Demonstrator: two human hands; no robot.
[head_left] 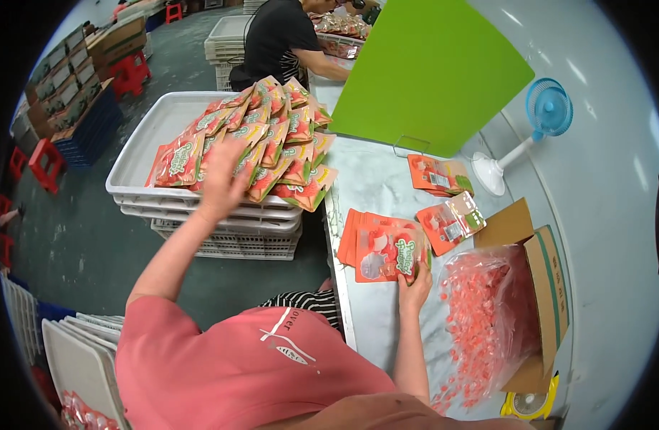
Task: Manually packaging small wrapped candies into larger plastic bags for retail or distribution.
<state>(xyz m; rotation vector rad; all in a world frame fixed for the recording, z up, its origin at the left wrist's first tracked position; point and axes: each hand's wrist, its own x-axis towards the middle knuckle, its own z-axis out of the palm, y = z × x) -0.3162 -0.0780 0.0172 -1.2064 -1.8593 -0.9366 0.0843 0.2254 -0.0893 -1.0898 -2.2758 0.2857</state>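
Over the pouch heap [261, 140], blurred left hand [222, 179], finger state unclear; right hand [414, 287] fingers clamped on pouch stack [383, 247].

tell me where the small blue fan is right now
In the head view the small blue fan stands at the upper right on the table, just right of the green board and beyond the open cardboard box.

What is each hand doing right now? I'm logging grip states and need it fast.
Left hand: open, reaching onto the heap of pouches in the white crate.
Right hand: fingers on the pouch stack on the table; grip unclear.
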